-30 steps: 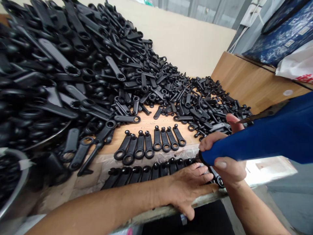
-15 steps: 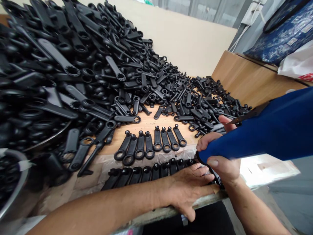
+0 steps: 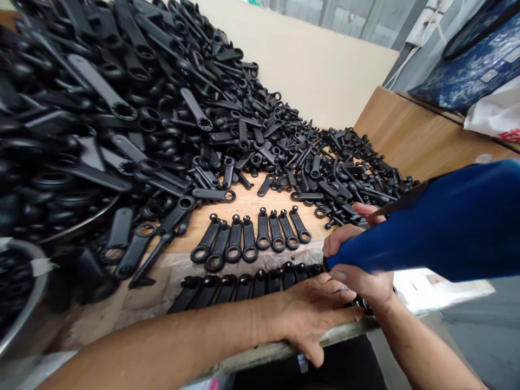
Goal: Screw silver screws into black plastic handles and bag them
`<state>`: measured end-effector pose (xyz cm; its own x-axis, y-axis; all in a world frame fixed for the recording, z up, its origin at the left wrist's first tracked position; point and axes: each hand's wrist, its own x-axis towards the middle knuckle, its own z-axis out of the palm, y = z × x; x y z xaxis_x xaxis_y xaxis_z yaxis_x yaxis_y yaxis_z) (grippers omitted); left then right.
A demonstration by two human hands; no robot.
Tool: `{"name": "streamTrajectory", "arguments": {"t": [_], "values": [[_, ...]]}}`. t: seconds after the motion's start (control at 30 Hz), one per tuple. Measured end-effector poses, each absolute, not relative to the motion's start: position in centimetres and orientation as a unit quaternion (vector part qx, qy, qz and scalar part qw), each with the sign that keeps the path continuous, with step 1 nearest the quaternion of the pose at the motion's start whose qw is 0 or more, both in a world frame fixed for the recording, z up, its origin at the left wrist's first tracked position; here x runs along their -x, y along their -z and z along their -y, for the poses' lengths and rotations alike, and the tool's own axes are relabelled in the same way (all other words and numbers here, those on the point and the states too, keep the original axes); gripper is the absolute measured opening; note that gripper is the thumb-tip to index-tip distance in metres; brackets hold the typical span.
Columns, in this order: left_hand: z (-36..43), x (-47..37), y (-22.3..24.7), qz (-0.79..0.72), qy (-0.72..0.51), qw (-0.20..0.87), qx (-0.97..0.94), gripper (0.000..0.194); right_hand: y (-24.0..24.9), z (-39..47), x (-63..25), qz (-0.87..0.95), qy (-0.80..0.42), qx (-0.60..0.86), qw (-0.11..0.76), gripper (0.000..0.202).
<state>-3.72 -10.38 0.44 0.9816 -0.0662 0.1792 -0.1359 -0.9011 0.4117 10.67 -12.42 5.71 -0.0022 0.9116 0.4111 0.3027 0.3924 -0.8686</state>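
Observation:
My left hand (image 3: 320, 311) lies flat with fingers stretched over the right end of a near row of black ring-ended levers (image 3: 227, 290), at the table's front edge. My right hand (image 3: 365, 271) is wrapped round the narrow end of a large blue tapered object (image 3: 414, 233), whose kind I cannot make out. Its dark tip points down and left, just above the levers beside my left fingers. Whether it touches one is hidden. Behind this row, several similar levers (image 3: 234, 238) lie side by side, ball ends away from me and rings towards me.
A tall heap of loose black levers (image 3: 162, 103) covers the left and back of the table. At the lower left stands a metal-rimmed container (image 3: 38, 281) of black parts. A wooden panel (image 3: 430, 130) bounds the right side, with a blue patterned bag (image 3: 467, 65) behind it.
The blue object's tip and my right hand have shifted slightly left and down. My left hand stays flat over the near row. The view has moved a little.

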Motion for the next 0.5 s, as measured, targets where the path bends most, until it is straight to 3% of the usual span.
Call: {"name": "streamTrajectory", "arguments": {"t": [0.37,0.5], "values": [[9.9,3.6,-2.2,0.091,-0.057,0.250,-0.962,0.091,-5.7,13.1,-10.9,0.658,-0.292,0.479,0.502,0.037],[10.0,3.5,-1.7,0.076,-0.071,0.215,-0.971,0.098,-5.7,12.8,-10.8,0.646,-0.300,0.472,0.519,0.038]]}}
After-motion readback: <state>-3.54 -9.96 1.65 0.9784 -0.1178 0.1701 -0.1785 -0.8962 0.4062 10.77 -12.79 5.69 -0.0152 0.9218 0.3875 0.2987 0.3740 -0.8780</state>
